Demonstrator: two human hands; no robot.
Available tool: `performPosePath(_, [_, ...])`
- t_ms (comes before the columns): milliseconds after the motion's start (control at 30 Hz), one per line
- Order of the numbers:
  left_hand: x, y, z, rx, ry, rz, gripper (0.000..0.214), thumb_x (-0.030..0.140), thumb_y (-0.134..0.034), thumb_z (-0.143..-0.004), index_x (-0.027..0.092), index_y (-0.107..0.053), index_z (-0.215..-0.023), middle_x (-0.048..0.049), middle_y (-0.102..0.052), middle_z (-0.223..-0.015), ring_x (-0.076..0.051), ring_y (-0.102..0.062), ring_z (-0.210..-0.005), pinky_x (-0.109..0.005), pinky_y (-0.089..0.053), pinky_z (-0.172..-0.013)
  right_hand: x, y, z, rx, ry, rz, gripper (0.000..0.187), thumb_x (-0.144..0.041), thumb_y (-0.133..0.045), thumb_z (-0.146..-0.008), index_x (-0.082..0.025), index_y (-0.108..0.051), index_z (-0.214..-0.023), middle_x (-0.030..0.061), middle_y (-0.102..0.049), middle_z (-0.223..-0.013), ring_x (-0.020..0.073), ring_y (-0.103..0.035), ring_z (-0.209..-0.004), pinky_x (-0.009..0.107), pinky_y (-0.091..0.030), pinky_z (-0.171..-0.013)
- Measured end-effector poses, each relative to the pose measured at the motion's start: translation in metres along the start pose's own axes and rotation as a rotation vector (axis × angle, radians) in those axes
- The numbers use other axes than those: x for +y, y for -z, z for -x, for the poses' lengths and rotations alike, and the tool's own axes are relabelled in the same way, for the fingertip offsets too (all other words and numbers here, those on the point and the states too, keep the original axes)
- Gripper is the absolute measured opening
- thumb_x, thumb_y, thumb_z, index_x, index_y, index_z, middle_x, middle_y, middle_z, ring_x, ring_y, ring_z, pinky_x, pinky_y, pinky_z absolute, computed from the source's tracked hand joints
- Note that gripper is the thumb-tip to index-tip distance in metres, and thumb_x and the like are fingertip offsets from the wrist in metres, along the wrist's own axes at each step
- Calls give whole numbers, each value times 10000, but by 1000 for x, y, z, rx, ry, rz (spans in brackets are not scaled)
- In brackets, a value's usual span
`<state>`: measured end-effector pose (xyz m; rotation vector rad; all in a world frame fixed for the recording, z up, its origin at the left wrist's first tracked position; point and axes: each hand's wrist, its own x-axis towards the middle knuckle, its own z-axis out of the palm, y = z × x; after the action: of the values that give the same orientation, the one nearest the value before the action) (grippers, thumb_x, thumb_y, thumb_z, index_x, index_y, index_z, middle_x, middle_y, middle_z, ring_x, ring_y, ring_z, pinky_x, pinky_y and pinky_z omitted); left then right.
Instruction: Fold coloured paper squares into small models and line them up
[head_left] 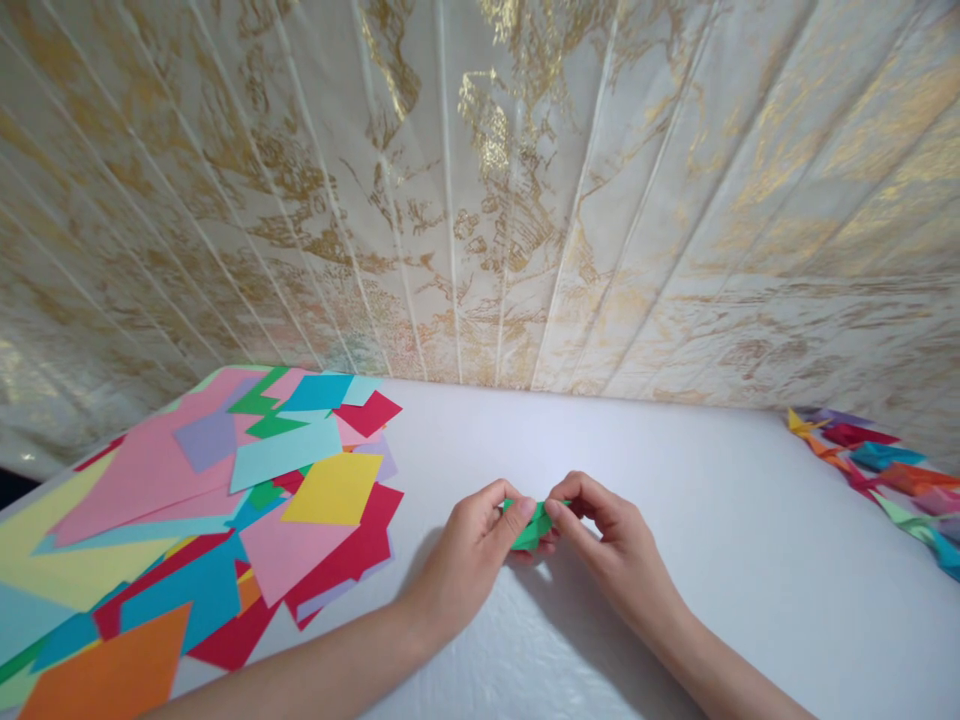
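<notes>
A small folded piece of green paper [534, 530] is held just above the white table, between my two hands. My left hand [480, 535] grips its left side, with the thumb pressed flat on top and fingers behind. At its upper right edge, my right hand [604, 525] pinches the paper between thumb and index finger. Some fingertips show beneath the paper. Parts of the folds are hidden by the thumbs.
Loose coloured paper sheets [315, 540] overlap across the table's left side. Several folded paper figures [889, 470] lie along the right edge. The white tabletop [600, 430] meets a hanging curtain with gold patterns [487, 200] at the back.
</notes>
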<state>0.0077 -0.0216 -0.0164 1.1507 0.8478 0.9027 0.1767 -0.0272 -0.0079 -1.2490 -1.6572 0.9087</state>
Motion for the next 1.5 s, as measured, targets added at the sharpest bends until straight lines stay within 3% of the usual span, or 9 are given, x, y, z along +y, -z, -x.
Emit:
performPosePath(133, [4, -2, 2, 5, 5, -2, 446, 618, -614, -872, 181, -549, -803, -17, -670, -733, -178, -662, -713, -293, -518, -716, 0, -2, 1, -17, -19, -9, 258, -384, -541, -928, -204, -595, -752, -5, -635, -655, 163, -590, -624, 280, -453, -630])
performPosePath(333, [5, 0, 3, 33, -11, -79, 405, 568, -627, -875, 172, -559, -827, -6, -659, -723, -118, -559, -626, -212, -389, -583, 2, -2, 0, -23, -72, -130, 274, -431, -588, -913, -202, -612, -764, -7, -652, -652, 162, -613, -628, 269, -470, -634])
performPosePath(533, [3, 1, 4, 39, -18, -121, 355, 511, -632, -887, 160, -584, -870, -33, -683, -765, -142, -597, -681, -229, -406, -622, 4, -1, -1, -25, -135, -267, 309, -474, -650, -874, -194, -621, -746, -7, -646, -644, 161, -602, -628, 270, -467, -629])
performPosePath(667, [2, 3, 3, 17, -26, -122, 356, 516, -607, -902, 160, -591, -903, -29, -685, -779, -147, -602, -689, -237, -411, -630, 2, -1, 0, -4, -129, -180, 299, -454, -620, -892, -200, -606, -736, -3, -651, -656, 165, -585, -637, 284, -450, -647])
performPosePath(867, [2, 2, 0, 4, 64, -69, 363, 498, -733, -797, 165, -598, -845, -54, -728, -821, -205, -687, -809, -279, -487, -726, 2, -1, 1, 3, -129, -181, 311, -452, -604, -913, -202, -580, -728, -4, -652, -638, 162, -582, -616, 293, -439, -651])
performPosePath(1000, [3, -1, 0, -7, 74, -47, 409, 547, -718, -794, 157, -603, -841, -66, -732, -780, -216, -708, -801, -286, -507, -710, 6, -2, -1, -67, -189, -344, 347, -529, -660, -870, -202, -562, -804, -28, -624, -629, 149, -592, -591, 277, -445, -616])
performPosePath(1133, [2, -1, -1, -17, 69, -50, 442, 569, -751, -766, 153, -608, -803, -43, -718, -711, -185, -684, -710, -267, -491, -670, 7, -4, -1, -152, -242, -334, 407, -533, -776, -766, -196, -559, -837, -18, -662, -649, 151, -614, -584, 254, -443, -568])
performPosePath(1333, [-2, 0, -1, -39, 84, -61, 401, 537, -711, -824, 151, -603, -815, -67, -739, -772, -184, -695, -745, -256, -496, -669, 10, -1, 1, -111, -230, -317, 368, -496, -778, -787, -183, -595, -721, -13, -665, -578, 144, -618, -555, 255, -457, -584])
performPosePath(1500, [-3, 2, 0, -87, 74, -58, 318, 456, -676, -864, 146, -633, -916, -79, -755, -837, -208, -721, -819, -274, -510, -709, 9, 0, -2, -108, -277, -388, 429, -570, -772, -758, -184, -591, -714, -14, -640, -559, 138, -587, -526, 259, -434, -549])
